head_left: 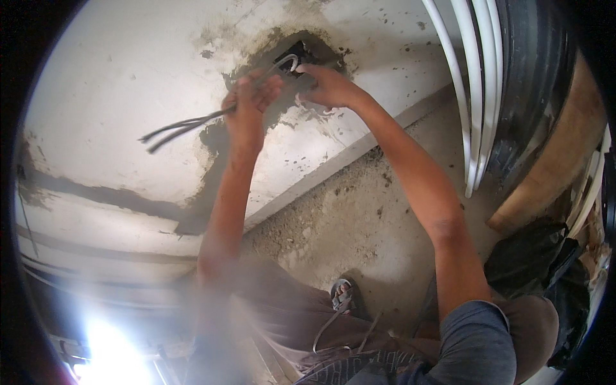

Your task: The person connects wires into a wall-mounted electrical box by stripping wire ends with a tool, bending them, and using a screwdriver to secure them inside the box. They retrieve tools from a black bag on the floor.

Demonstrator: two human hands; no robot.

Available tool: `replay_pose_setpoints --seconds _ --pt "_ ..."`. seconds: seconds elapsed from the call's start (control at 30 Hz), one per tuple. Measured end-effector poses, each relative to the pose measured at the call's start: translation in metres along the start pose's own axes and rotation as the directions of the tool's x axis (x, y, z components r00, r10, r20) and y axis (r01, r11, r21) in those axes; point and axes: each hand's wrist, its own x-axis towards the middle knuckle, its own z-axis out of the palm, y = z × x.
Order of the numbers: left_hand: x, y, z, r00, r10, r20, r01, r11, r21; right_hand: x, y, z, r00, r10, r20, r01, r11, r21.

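Head view.

Cables point(218, 115): grey, several strands, at the wall opening; bent over in a hook at the upper end, the loose ends spreading to the left, clear of the wrist.

Left hand point(249, 97): raised in front of the wall, fingers curled and closed around the cables; slightly blurred.

Right hand point(326, 87): just beside the hooked end of the cables, index finger extended towards it; whether the fingers pinch the cable cannot be told.

Wall opening point(300, 49): dark recess, behind and between the two hands, bordered by grey mortar point(333, 56).

Wall point(128, 83): off-white, stained, with a grey filled strip point(109, 192) running along its lower left.

Floor point(346, 218): bare, dusty, gritty along the foot of the wall.

Pipes point(475, 96): white, slender, several, leaning at upper right, next to dark sheeting point(529, 83) and a brown board point(548, 160).

Black bag point(526, 256): crumpled, at right, below the board.

Foot point(344, 295): sandalled, on the floor, beside brown trousers point(289, 308).

Sleeve point(478, 340): blue-grey, on the right arm.

Light point(112, 353): bright glare, lower left.
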Motion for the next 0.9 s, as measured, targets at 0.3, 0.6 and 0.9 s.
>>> replay_pose_setpoints --seconds 0.3,0.6,0.9 --pt "0.005 -0.004 0.006 0.996 -0.006 -0.087 -0.011 0.981 -0.194 -0.013 0.011 0.014 0.928 -0.266 -0.262 0.209 0.952 -0.225" --pt "-0.011 -0.010 -0.002 0.999 -0.029 -0.046 0.029 1.000 0.010 -0.051 0.007 0.006 0.971 -0.029 -0.239 0.015 0.998 -0.059" --pt "-0.038 -0.020 -0.018 0.900 0.133 0.415 -0.382 0.699 0.604 -0.096 -0.004 0.014 0.965 0.257 -0.060 -0.225 0.920 0.321"
